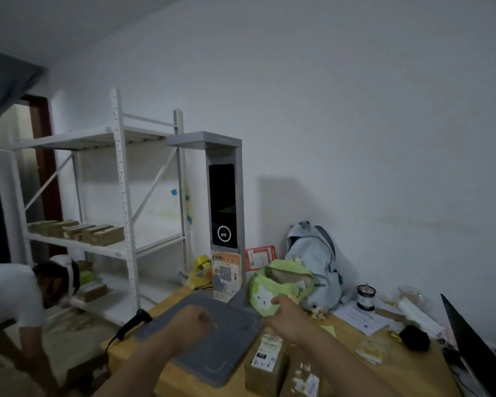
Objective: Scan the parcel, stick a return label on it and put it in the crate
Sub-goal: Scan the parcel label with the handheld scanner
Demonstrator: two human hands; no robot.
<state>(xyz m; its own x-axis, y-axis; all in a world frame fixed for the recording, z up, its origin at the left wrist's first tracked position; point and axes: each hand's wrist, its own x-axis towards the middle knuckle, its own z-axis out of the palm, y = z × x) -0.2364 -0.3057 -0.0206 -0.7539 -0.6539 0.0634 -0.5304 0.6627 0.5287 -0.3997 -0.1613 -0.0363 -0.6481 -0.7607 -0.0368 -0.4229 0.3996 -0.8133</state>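
A grey scanner station stands on the wooden table, with a flat grey base pad and an upright tower bearing a dark screen. My left hand hovers over the pad as a closed fist with nothing in it. My right hand is past the pad's right edge, fingers curled, next to a green pouch; whether it grips anything is unclear. Two brown cardboard parcels with white labels lie under my right forearm. A black handheld scanner rests at the table's left edge.
A pale blue backpack leans on the wall behind the pouch. Papers, a small jar and a dark laptop crowd the table's right. White shelving with small boxes stands left. A person in white bends down at far left.
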